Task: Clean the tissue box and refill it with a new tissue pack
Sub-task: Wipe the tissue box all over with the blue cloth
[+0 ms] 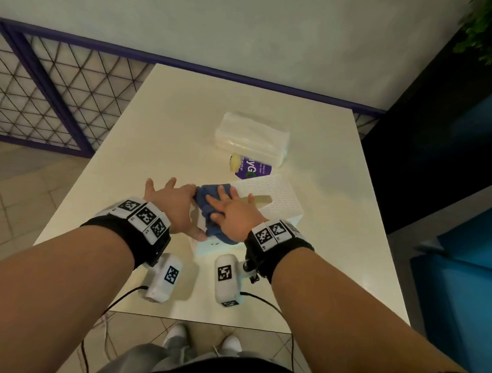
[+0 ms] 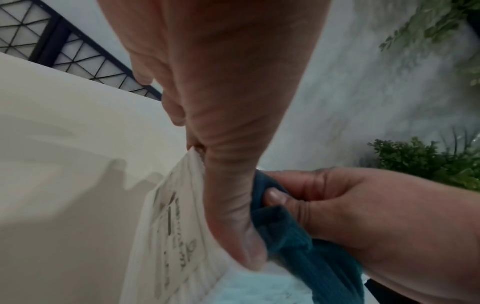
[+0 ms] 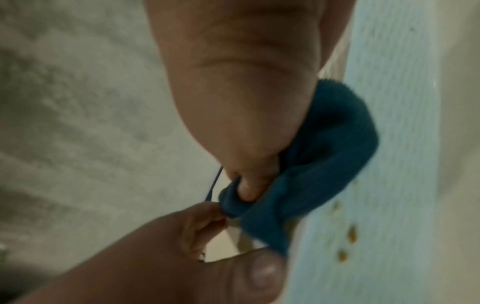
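The white tissue box (image 1: pixel 278 198) stands in the middle of the table, its slot facing up. A bunched blue cloth (image 1: pixel 205 204) lies on the box's left part. My right hand (image 1: pixel 230 211) presses on the cloth with its fingers spread, and the thumb hooks into a fold of the cloth (image 3: pixel 324 154). My left hand (image 1: pixel 180 209) rests against the box's left end with straight, spread fingers, and its thumb lies along the box edge (image 2: pixel 176 236). Small brown specks (image 3: pixel 350 234) show on the box face. The new clear-wrapped tissue pack (image 1: pixel 252 139) lies behind the box.
A purple-labelled bottle (image 1: pixel 251 168) lies on its side between the pack and the box. The white table (image 1: pixel 157 127) has a metal grid fence beyond its left side and a blue block to the right. Green plants hang at the upper right.
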`<state>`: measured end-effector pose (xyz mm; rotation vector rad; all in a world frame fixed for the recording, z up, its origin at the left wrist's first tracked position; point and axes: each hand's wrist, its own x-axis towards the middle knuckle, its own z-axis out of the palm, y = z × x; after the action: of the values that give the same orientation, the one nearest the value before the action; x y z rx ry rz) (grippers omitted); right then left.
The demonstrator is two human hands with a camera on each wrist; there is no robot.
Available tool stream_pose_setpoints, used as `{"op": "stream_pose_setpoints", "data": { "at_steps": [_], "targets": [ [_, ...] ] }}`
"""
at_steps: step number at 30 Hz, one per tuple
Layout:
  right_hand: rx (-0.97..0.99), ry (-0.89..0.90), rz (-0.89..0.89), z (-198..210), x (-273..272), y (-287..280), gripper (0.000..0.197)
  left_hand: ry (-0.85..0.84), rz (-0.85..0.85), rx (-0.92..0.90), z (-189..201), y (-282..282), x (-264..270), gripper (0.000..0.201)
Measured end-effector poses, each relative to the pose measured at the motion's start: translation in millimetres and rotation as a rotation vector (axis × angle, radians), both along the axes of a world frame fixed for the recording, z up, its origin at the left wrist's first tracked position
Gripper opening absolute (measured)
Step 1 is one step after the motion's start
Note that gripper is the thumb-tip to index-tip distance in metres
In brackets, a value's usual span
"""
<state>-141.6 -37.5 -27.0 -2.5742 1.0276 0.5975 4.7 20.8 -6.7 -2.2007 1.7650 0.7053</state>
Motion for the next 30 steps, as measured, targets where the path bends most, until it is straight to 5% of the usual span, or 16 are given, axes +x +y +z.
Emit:
{"op": "stream_pose_setpoints", "data": {
  "at_steps": [5, 9, 13, 16, 19, 23, 27, 30],
  "targets": [
    [-0.133, 0.148, 0.090, 9, -45, -33, 0.061, -0.070, 0.001, 0.048, 3, -3, 0, 0.112],
    [-0.195, 0.247, -0.105, 9, -74, -54, 0.073, -0.055, 0.017, 0.049, 1, -3, 0, 0.117],
    [-0.200, -0.006, -0.252, 26, -44, -43, 0.048, -0.027, 0.037, 0.038, 0, 2, 0, 0.119],
    [-0.104, -0.201, -0.148, 30, -6, -6, 0.042, -0.031, 0.047, 0.023, 1, 3, -1, 0.110],
    [-0.037, -0.104, -0.031, 5, 10, 37, 0.055, -0.057, 0.053, 0.025, 0, 0, -1, 0.109],
    [-0.067, 0.024, -0.027, -2, -27, 3, 0.057, -0.059, 0.041, 0.052, -1, 3, 3, 0.120],
    [-0.137, 0.208, -0.254, 9, -82, -48, 0.058, -0.060, 0.037, 0.054, -4, 3, 3, 0.122],
    [-0.137, 0.200, -0.331, 12, -74, -44, 0.063, -0.088, 0.026, 0.078, 0, -2, -1, 0.120]
  ]
}}
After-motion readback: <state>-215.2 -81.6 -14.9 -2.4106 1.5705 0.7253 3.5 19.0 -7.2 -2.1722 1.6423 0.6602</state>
